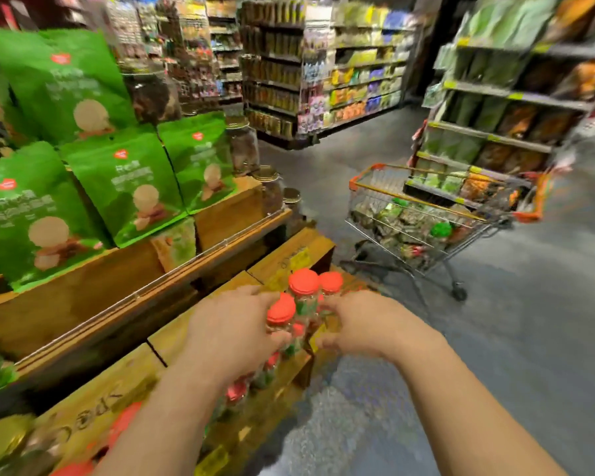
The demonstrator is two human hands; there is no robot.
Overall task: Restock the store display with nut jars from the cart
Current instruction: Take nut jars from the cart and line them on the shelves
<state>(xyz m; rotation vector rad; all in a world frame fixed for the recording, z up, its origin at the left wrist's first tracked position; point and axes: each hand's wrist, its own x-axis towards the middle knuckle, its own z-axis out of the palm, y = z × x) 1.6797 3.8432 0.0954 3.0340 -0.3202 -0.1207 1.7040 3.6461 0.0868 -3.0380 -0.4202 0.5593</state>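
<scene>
Several clear nut jars with red lids [303,286] are clustered over the low wooden crate display [186,331]. My left hand [234,328] wraps the left side of the cluster, its fingers around the nearest red-lidded jar [281,312]. My right hand [361,324] presses against the right side of the same cluster. More red-lidded jars [237,389] stand in a row below my left wrist, partly hidden by my arm. The cart [437,218], orange-rimmed wire, stands in the aisle to the right and holds bagged goods and jars.
Green snack bags [128,180] fill the wooden tiers on the left. Gold-lidded jars [270,190] stand at the tier's right end. Tall stocked shelves [495,108] line the aisle behind the cart. Grey floor [495,338] spreads to the right.
</scene>
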